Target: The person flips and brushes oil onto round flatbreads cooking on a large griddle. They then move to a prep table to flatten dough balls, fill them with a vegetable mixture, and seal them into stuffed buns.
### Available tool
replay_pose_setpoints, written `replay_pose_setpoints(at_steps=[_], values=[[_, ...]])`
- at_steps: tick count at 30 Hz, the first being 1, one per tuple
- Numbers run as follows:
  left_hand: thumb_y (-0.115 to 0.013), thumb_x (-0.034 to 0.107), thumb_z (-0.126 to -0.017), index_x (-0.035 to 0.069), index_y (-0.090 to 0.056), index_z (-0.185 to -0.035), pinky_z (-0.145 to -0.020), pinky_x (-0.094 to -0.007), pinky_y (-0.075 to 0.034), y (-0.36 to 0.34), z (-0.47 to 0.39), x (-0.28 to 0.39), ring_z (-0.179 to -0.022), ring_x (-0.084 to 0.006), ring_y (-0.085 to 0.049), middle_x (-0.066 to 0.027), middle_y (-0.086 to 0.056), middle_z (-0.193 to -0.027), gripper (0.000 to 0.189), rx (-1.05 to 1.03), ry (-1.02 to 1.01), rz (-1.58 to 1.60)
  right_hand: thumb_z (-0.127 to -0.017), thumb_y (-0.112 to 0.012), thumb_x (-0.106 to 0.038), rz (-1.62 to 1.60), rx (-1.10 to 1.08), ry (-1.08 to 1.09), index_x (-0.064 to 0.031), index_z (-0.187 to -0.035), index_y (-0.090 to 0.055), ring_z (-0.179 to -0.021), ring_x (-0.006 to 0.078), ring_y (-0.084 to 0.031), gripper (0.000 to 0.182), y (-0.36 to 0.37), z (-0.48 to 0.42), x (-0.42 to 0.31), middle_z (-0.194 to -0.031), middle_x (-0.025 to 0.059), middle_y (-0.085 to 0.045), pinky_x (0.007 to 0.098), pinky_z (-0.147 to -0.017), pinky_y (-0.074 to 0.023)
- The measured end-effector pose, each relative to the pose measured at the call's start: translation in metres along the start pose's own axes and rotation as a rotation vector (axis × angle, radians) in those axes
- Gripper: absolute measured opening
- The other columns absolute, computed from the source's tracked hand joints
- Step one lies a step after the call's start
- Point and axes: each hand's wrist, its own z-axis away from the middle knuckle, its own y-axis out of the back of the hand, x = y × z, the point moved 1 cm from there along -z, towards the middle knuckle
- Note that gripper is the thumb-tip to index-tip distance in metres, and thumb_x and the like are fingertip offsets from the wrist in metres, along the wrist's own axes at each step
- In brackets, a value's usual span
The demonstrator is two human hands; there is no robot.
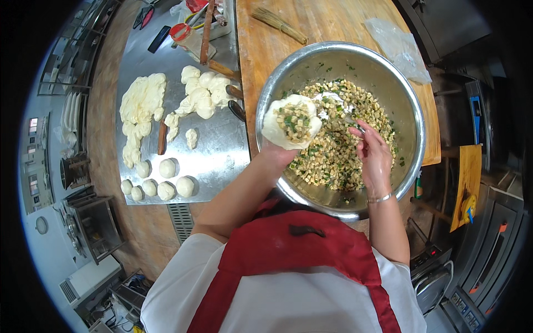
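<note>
A flat dough wrapper [271,121] rests on my left hand [284,155], over the left side of a large steel bowl [410,100]. Diced filling with green bits [295,123] is heaped on the wrapper's middle. My left fingers are mostly hidden under the dough. In my right hand [376,152] is the handle of a metal utensil [359,127], its far end down at the filling; its exact shape is hard to tell. Pale diced filling mixed with chopped greens [333,162] covers the bowl's bottom, with a white patch [330,98] near its top.
On the steel table [216,154] at left lie round dough balls [167,168], larger dough masses [143,98], a wooden stick [162,137], a red-lidded jar [183,35] and a phone [159,39]. A straw brush [279,26] and plastic bag [397,48] lie on the wooden table [333,21].
</note>
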Motion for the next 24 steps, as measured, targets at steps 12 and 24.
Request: replay_pose_setpoints(at_steps=[12, 24], values=[[-0.036, 0.034, -0.101, 0.003, -0.059, -0.118, -0.09, -0.0519, -0.053, -0.053, -0.01, -0.025, -0.106, -0.0332, -0.062, -0.0164, -0.063, -0.117, 0.042, 0.21, 0.202, 0.431, -0.084, -0.066, -0.004, 1.318, -0.063, 1.228, -0.0099, -0.127, -0.065, -0.074, 0.0214, -0.06, 0.043, -0.029, 0.062, 0.017, -0.102, 0.0093, -0.069, 0.0307, -0.063, -0.0501], [-0.048, 0.039, -0.097, 0.012, -0.063, -0.116, -0.089, -0.0504, -0.052, -0.045, 0.024, -0.001, -0.103, -0.0272, -0.063, -0.0091, -0.066, -0.114, 0.036, 0.14, 0.311, 0.562, -0.09, -0.064, -0.018, 1.829, -0.282, 0.703, -0.0058, -0.111, -0.069, -0.09, 0.0325, -0.059, 0.025, 0.033, 0.044, -0.009, -0.094, 0.012, -0.064, 0.041, -0.077, -0.0501]])
